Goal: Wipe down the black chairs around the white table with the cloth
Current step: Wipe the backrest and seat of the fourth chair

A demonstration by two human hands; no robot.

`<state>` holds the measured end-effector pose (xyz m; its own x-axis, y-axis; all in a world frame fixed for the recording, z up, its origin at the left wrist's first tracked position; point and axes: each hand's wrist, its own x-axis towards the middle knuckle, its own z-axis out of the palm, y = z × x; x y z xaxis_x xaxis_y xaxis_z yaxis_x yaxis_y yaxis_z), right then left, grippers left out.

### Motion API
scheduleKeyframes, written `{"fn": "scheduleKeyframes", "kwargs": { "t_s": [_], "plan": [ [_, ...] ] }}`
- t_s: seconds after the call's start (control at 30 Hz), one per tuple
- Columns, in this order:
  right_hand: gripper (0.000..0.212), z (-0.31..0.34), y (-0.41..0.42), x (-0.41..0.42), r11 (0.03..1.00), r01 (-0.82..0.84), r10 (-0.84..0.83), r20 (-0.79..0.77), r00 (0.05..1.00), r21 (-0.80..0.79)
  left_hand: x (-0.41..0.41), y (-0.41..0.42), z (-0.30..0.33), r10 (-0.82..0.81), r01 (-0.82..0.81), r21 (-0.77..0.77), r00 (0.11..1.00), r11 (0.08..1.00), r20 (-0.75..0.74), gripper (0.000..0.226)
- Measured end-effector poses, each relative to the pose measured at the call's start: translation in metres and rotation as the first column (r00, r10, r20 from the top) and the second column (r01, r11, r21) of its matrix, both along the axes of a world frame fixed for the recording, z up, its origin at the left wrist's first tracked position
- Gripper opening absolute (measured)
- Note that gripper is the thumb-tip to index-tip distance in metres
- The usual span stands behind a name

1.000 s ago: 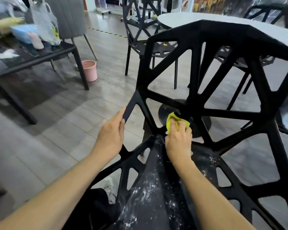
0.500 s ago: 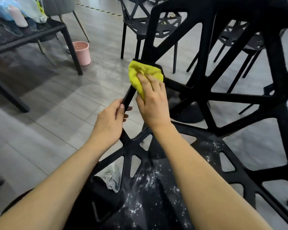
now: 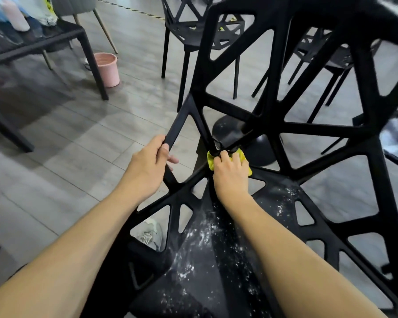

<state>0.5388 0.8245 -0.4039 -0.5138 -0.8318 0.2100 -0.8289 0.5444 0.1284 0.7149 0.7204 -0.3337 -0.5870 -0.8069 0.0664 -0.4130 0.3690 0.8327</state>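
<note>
Left hand (image 3: 147,166) grips the black chair (image 3: 274,115); right hand (image 3: 231,173) presses 1 yellow cloth (image 3: 241,154) on it; 1 pink bucket (image 3: 107,68), contents unseen.

The right hand (image 3: 231,177) covers most of the cloth (image 3: 241,154). The chair (image 3: 285,125) is cut off at the top and right edges. Items on the dark worktop (image 3: 32,45) are blurred.

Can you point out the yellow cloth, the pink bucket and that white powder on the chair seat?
yellow cloth (image 3: 242,154): head view, edge showing past the fingers.
pink bucket (image 3: 107,71): head view, its side wall.
white powder (image 3: 200,236): head view, thickest patch on the seat.
</note>
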Motion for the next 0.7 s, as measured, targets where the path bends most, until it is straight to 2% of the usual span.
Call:
{"fn": "scheduleKeyframes", "kwargs": {
  "t_s": [0.07, 0.17, 0.27, 0.37, 0.43, 0.53, 0.6, 0.7],
  "plan": [
    [0.014, 0.004, -0.002, -0.004, 1.0, -0.004, 0.004, -0.031, 1.0, 0.026, 0.002, 0.002, 0.001, -0.014, 0.014, -0.027, 1.0, 1.0, 0.01, 0.022],
    [0.014, 0.003, -0.004, -0.006, 0.998, -0.021, 0.026, -0.074, 0.997, 0.062, -0.001, 0.002, -0.003, 0.053, -0.051, -0.089, 0.999, 0.995, 0.014, 0.024],
    [0.02, 0.004, -0.007, -0.021, 0.996, -0.014, 0.018, -0.048, 0.999, 0.086, -0.018, 0.0, 0.0, 0.067, -0.067, -0.082, 0.998, 0.994, -0.012, 0.025],
    [0.029, 0.009, -0.013, -0.044, 0.998, -0.007, 0.001, 0.096, 0.995, 0.06, -0.036, -0.003, -0.003, 0.074, -0.076, -0.082, 0.997, 0.994, -0.024, 0.025],
    [0.044, 0.019, -0.014, -0.061, 0.997, -0.043, 0.026, 0.242, 0.97, 0.065, -0.045, -0.005, -0.005, 0.082, -0.085, -0.085, 0.996, 0.993, -0.037, 0.025],
    [0.064, 0.038, -0.007, -0.09, 0.985, -0.136, 0.064, 0.516, 0.854, 0.103, -0.048, -0.007, -0.007, 0.074, -0.079, -0.108, 0.996, 0.991, -0.048, 0.028],
    [0.069, 0.037, -0.002, -0.1, 0.982, -0.165, 0.088, 0.562, 0.823, 0.087, -0.046, -0.009, -0.007, 0.043, -0.048, -0.1, 0.998, 0.994, -0.055, 0.031],
    [0.06, 0.016, -0.005, -0.096, 0.994, -0.089, 0.107, 0.518, 0.848, -0.06, -0.042, -0.013, -0.006, -0.015, 0.014, -0.016, 0.997, 1.0, -0.078, 0.026]
  ]
}}
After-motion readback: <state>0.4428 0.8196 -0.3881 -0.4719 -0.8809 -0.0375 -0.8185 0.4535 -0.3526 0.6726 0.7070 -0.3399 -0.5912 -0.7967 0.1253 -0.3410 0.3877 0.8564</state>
